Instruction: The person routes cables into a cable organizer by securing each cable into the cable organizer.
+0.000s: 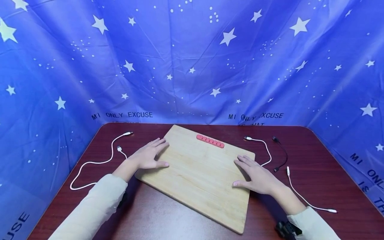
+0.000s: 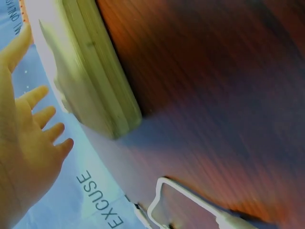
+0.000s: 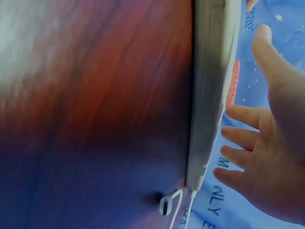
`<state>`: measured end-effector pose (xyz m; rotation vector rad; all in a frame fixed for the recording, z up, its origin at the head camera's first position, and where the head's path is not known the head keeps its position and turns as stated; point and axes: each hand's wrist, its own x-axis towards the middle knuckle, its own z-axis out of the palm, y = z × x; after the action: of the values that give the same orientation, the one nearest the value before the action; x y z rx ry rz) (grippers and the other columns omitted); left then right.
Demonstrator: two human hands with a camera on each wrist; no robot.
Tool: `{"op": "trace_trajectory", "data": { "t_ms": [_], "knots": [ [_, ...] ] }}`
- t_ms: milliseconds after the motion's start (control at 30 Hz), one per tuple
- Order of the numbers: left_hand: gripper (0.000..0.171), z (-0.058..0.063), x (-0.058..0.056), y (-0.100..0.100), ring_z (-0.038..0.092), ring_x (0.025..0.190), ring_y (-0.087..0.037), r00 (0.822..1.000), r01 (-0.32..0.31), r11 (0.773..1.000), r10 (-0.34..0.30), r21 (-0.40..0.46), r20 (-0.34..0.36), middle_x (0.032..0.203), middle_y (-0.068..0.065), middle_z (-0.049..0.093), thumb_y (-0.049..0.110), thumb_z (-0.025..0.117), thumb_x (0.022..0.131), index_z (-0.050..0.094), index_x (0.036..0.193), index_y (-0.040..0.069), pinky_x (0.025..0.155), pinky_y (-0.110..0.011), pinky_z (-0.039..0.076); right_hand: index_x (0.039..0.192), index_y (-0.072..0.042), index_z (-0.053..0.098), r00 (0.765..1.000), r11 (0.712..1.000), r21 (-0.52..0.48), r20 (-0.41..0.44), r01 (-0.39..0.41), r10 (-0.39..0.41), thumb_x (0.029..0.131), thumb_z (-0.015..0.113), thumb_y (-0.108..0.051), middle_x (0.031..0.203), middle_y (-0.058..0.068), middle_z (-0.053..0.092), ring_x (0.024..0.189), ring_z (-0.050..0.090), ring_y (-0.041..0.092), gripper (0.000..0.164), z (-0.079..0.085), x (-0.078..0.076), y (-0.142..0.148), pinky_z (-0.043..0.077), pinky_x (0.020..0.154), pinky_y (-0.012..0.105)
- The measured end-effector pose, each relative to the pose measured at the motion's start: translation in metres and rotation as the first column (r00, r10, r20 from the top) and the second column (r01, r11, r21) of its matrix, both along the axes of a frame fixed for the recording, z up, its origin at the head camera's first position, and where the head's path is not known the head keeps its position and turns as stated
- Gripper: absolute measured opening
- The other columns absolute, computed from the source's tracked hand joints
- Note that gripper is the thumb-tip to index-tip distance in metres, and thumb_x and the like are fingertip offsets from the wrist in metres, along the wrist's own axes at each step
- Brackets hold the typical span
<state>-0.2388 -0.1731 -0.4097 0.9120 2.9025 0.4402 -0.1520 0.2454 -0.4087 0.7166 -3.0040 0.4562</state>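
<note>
A light wooden board [image 1: 198,180] lies slantwise on the table. On its far part sits a red strip with several round bumps [image 1: 210,141], perhaps a cable holder. My left hand [image 1: 149,156] is over the board's left edge, fingers spread and thumb apart. Over the right edge is my right hand [image 1: 255,175], its fingers likewise extended. Both wrist views show the board's thick side, with the left hand [image 2: 33,138] and right hand [image 3: 267,143] spread beside its upper face. Neither hand holds anything; whether the fingertips touch the board I cannot tell.
White cable [image 1: 90,162] curves over the table's left side, partly behind the sleeve. To the right lie another white cable [image 1: 267,146], a short black cable [image 1: 286,153] and a further white cable [image 1: 300,196]. Blue star-patterned cloth [image 1: 192,60] hangs around the dark red table [image 1: 144,213].
</note>
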Motion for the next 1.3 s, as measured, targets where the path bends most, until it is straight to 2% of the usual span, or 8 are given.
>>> {"op": "trace_trajectory", "data": {
  "t_ms": [267,500,633,767,900,1100,1300],
  "knots": [
    [0.083,0.004,-0.006,0.010,0.031,0.144,-0.038,0.999,0.037,0.999,-0.037,-0.029,0.019,0.153,-0.020,0.037,0.053,0.069,0.079,0.045,0.141,0.004,0.120,-0.050,0.029,0.135,-0.004,0.052,0.999,0.999,0.008,-0.004,-0.043,0.043,0.073,0.071,-0.063,0.142,0.022,0.049,0.133,0.046,0.040,0.088,0.003,0.010,-0.014,0.046,0.104,0.055],
    [0.080,0.007,-0.013,0.015,0.034,0.143,-0.033,0.997,0.055,0.998,-0.053,-0.040,0.050,0.153,-0.017,0.038,0.049,0.071,0.078,0.046,0.142,0.008,0.119,-0.048,0.032,0.133,-0.001,0.054,1.000,1.000,0.020,0.028,0.014,-0.014,0.069,0.075,-0.061,0.138,0.028,0.050,0.127,0.050,0.044,0.090,0.008,0.018,-0.026,0.047,0.100,0.059],
    [0.077,0.008,-0.016,0.015,0.036,0.143,-0.032,0.997,0.054,0.997,-0.051,-0.055,0.062,0.152,-0.016,0.040,0.048,0.071,0.079,0.047,0.141,0.009,0.119,-0.047,0.032,0.130,0.002,0.056,0.999,0.999,0.018,0.037,0.028,-0.028,0.065,0.079,-0.057,0.136,0.031,0.051,0.126,0.051,0.045,0.091,0.011,0.021,-0.031,0.049,0.099,0.056],
    [0.077,0.007,-0.017,0.015,0.037,0.142,-0.034,0.996,0.059,0.998,-0.056,-0.038,0.064,0.152,-0.017,0.041,0.045,0.073,0.078,0.048,0.140,0.007,0.119,-0.047,0.032,0.127,0.005,0.056,0.999,1.000,0.014,0.030,0.024,-0.024,0.062,0.084,-0.052,0.134,0.032,0.051,0.124,0.052,0.045,0.091,0.011,0.022,-0.034,0.049,0.099,0.054],
    [0.078,0.004,-0.016,0.016,0.037,0.141,-0.037,0.994,0.089,0.996,-0.088,-0.007,0.062,0.151,-0.021,0.040,0.045,0.073,0.078,0.048,0.140,0.004,0.118,-0.050,0.032,0.127,0.006,0.056,0.998,0.999,-0.011,0.057,0.042,-0.041,0.059,0.086,-0.048,0.135,0.033,0.051,0.125,0.050,0.048,0.092,0.011,0.025,-0.033,0.048,0.101,0.056],
    [0.078,-0.001,-0.008,0.011,0.038,0.141,-0.035,0.997,0.039,0.999,-0.041,0.021,0.062,0.150,-0.019,0.042,0.045,0.075,0.077,0.049,0.139,0.007,0.118,-0.050,0.033,0.126,0.005,0.059,0.999,0.999,-0.045,0.045,-0.006,0.008,0.058,0.086,-0.047,0.134,0.035,0.051,0.125,0.050,0.050,0.089,0.010,0.017,-0.030,0.047,0.101,0.056],
    [0.079,0.002,-0.011,0.009,0.038,0.141,-0.035,0.998,0.040,0.999,-0.040,0.003,0.058,0.150,-0.019,0.042,0.047,0.075,0.076,0.050,0.139,0.007,0.118,-0.049,0.033,0.123,0.004,0.061,0.999,0.999,-0.021,0.024,-0.033,0.033,0.054,0.088,-0.046,0.131,0.035,0.054,0.123,0.053,0.047,0.090,0.011,0.002,-0.029,0.049,0.099,0.055]
  ]
}}
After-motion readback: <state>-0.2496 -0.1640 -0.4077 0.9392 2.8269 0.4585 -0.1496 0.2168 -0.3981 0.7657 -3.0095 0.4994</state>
